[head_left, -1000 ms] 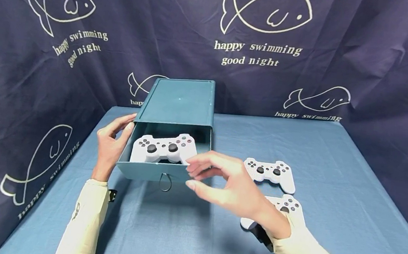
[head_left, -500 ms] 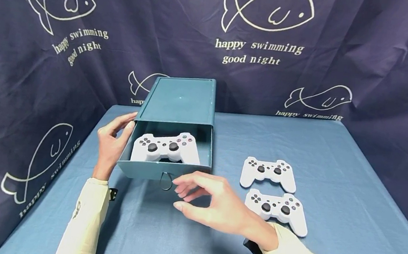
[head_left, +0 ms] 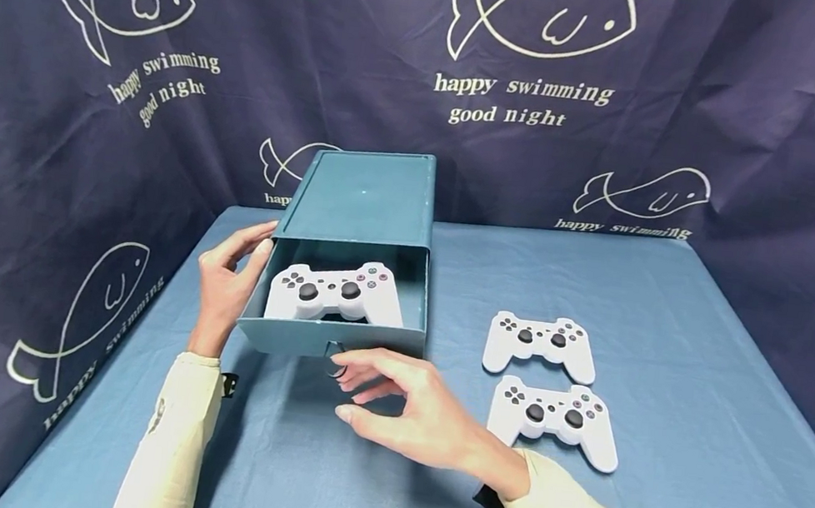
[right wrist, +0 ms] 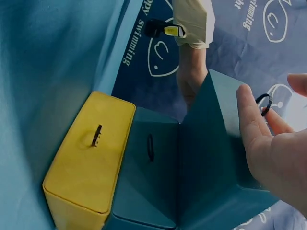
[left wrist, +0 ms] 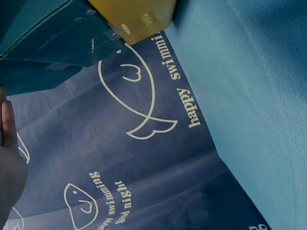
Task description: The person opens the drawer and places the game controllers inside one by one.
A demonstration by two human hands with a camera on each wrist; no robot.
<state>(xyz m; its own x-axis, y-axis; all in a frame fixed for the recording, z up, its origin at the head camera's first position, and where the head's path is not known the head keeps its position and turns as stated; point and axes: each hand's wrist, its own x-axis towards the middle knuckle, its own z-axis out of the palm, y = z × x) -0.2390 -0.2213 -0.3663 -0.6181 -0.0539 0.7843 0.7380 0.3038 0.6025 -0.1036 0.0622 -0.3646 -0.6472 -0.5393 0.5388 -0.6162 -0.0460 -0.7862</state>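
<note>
A teal drawer cabinet (head_left: 364,199) stands at the back of the table with its top drawer (head_left: 285,336) pulled out. Inside that drawer lies a white game controller (head_left: 333,300), sticks up. My left hand (head_left: 225,292) rests against the cabinet's left side, thumb by the front edge. At the drawer front, my right hand (head_left: 408,409) has its fingertips right at the dark ring pull (right wrist: 269,103), fingers loosely bent and thumb apart. In the left wrist view only part of the left hand (left wrist: 10,153) shows, fingers straight beside the teal wall.
Two more white controllers lie to the right, one farther back (head_left: 539,344) and one nearer (head_left: 554,406). Below the pulled-out drawer, the right wrist view shows a shut teal drawer (right wrist: 144,177) and a yellow one (right wrist: 84,158). A fish-print cloth (head_left: 524,158) hangs behind.
My right hand has moved left and down from the controller in the drawer to the ring pull, uncovering the drawer's right corner and the nearer controller. The left hand stays on the cabinet's side.
</note>
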